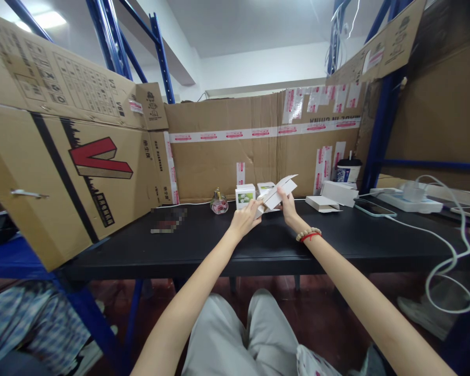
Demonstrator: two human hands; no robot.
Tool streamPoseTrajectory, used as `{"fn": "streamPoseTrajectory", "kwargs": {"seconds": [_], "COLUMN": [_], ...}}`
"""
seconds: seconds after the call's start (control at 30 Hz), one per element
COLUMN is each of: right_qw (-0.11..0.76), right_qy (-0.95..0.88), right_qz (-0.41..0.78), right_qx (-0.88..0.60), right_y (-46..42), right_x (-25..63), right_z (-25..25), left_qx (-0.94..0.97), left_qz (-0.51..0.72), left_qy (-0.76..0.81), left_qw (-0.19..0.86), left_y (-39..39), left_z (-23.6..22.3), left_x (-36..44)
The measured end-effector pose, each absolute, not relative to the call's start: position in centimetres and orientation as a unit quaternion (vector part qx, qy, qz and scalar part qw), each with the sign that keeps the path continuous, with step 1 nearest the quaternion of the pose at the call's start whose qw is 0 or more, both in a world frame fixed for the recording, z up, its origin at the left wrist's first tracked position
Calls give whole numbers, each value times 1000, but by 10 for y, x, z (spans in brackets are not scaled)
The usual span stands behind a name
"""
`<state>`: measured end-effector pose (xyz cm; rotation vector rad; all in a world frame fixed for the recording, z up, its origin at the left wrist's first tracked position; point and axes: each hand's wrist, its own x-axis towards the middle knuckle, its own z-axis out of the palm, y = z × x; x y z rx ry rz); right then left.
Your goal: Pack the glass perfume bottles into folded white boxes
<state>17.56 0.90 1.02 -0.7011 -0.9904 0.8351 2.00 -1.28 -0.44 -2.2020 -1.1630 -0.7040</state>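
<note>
Above the black table, both my hands hold a small white cardboard box point(276, 197) with its end flaps standing open. My left hand point(246, 219) pinches its lower left end, and my right hand point(289, 206), below a beaded bracelet, grips its right side. Just behind my left hand stands a white box with a green flower picture point(245, 198). Another white box with a green label point(265, 188) is partly hidden behind the held one. To the left sits a round glass bottle point(219, 202) with pink in it and a gold top.
Opened white boxes point(323, 203), a lidded cup point(348, 170), a phone point(375, 208) and a power strip point(405, 200) with a looping white cable stand at the right. Cardboard walls point(223, 156) enclose the back and left. A person in checked clothing point(35, 329) is at the lower left.
</note>
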Motion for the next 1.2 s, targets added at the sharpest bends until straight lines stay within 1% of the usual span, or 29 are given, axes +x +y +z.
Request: {"fn": "streamPoseTrajectory", "kwargs": {"seconds": [0.3,0.57,0.77,0.9,1.03,1.2], "right_qw": [741,730,728,725,697,632], "right_qy": [-449,-486,-496,-517,-573,-644], "right_qz": [377,356,346,306,256,104], "right_qx": [-328,-324,-321,-336,-348,-418], "right_y": [7,5,5,5,9,9], "right_x": [175,172,172,171,172,177], "right_z": [12,9,8,6,-1,-6], "left_qx": [-822,-824,-826,-833,-830,-828], "left_qz": [-280,-306,-317,-303,-302,-328], "left_qy": [-396,-355,-345,-358,-379,-369], "left_qw": [298,318,312,294,275,266], "left_y": [-13,-8,-6,-9,-11,-10], "left_z": [-5,-8,-9,-8,-7,-8], "left_x": [19,19,18,19,19,19]}}
